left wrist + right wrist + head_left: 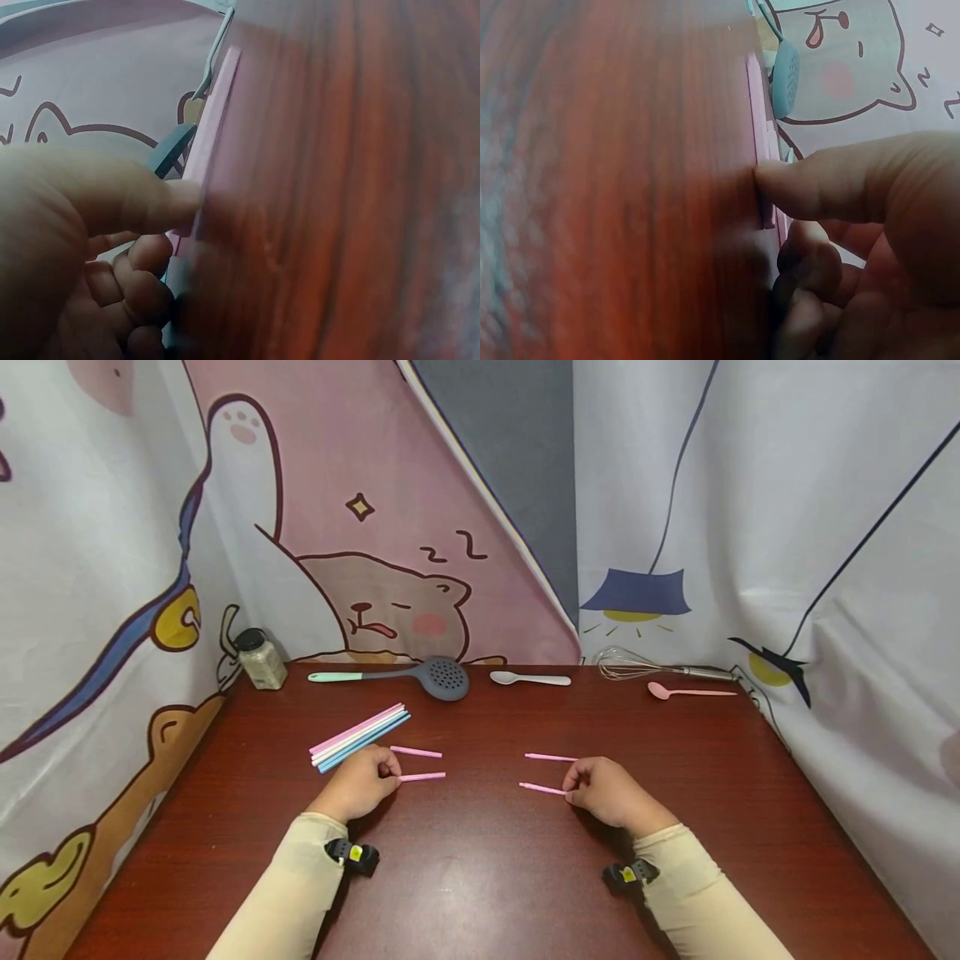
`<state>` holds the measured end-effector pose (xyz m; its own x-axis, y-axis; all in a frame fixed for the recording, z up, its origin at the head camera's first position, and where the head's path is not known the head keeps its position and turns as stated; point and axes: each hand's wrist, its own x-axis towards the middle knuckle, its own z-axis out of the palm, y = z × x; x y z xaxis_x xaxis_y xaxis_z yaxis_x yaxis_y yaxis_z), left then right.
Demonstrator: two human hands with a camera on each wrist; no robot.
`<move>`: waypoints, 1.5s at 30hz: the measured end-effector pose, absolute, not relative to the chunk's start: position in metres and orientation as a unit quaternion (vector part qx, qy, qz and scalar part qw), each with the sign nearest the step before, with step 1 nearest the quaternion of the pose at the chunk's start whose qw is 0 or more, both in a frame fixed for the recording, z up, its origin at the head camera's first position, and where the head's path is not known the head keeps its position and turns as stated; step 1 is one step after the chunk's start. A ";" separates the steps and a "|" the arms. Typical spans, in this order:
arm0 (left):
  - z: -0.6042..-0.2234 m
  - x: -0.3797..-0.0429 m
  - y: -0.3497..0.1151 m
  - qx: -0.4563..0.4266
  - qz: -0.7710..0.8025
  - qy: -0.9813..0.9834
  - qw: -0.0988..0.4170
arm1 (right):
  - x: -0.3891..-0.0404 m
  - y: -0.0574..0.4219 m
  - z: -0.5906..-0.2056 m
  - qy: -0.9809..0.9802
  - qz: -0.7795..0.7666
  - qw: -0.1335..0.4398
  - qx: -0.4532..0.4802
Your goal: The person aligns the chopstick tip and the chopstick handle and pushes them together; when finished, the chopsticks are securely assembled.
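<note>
On the brown table, my left hand (362, 783) pinches the end of a short, thin pink stick (423, 777) between thumb and fingers. A second pink stick (416, 752) lies just beyond it, close to the fingertips. Opposite, my right hand (609, 791) pinches the outer end of another pink stick (542, 788), whose free end points left. Beyond that lies one more pink stick (550, 757), its outer end near the knuckles. Both wrist views show the thumb on the pink stick (217, 120) low against the tabletop, the other fingers curled behind.
Pink, white and blue long sticks (360, 737) lie beyond the left hand. Along the back edge are a jar with a black lid (261, 660), a grey slotted skimmer (442, 679), a white spoon (531, 679), a whisk (637, 666) and a pink spoon (690, 692). Printed curtains (510, 610) enclose the table.
</note>
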<state>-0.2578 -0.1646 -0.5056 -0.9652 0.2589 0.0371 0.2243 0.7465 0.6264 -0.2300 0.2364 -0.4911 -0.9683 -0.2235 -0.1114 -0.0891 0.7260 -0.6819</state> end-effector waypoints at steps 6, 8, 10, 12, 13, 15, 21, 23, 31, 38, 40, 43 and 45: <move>-0.506 -0.258 -0.163 0.148 0.355 0.923 0.016 | -0.226 0.233 -0.489 0.933 -0.332 0.092 -0.098; -0.507 -0.258 -0.162 0.159 0.379 0.911 0.012 | -0.225 0.232 -0.488 0.935 -0.326 0.091 -0.101; -0.507 -0.257 -0.160 0.175 0.407 0.896 0.003 | -0.224 0.230 -0.487 0.937 -0.323 0.082 -0.104; -0.506 -0.255 -0.158 0.190 0.438 0.878 -0.006 | -0.224 0.229 -0.485 0.936 -0.330 0.068 -0.105; -0.506 -0.254 -0.156 0.198 0.453 0.869 -0.011 | -0.224 0.228 -0.483 0.933 -0.338 0.061 -0.105; -0.504 -0.252 -0.152 0.212 0.478 0.852 -0.023 | -0.224 0.225 -0.481 0.921 -0.371 0.047 -0.112; -0.499 -0.245 -0.137 0.217 0.516 0.828 -0.031 | -0.220 0.219 -0.474 0.860 -0.490 0.027 -0.142; -0.498 -0.243 -0.132 0.217 0.520 0.825 -0.033 | -0.218 0.217 -0.472 0.850 -0.506 0.019 -0.146; -0.496 -0.237 -0.122 0.220 0.547 0.806 -0.043 | -0.212 0.207 -0.466 0.840 -0.519 -0.012 -0.154; -0.495 -0.235 -0.121 0.226 0.552 0.802 -0.046 | -0.211 0.206 -0.467 0.833 -0.529 -0.029 -0.160; -0.495 -0.235 -0.121 0.229 0.553 0.799 -0.046 | -0.211 0.206 -0.467 0.832 -0.530 -0.033 -0.162; -0.494 -0.235 -0.120 0.232 0.558 0.795 -0.046 | -0.211 0.206 -0.468 0.830 -0.533 -0.033 -0.163; -0.494 -0.235 -0.120 0.231 0.560 0.794 -0.046 | -0.211 0.206 -0.468 0.829 -0.535 -0.033 -0.162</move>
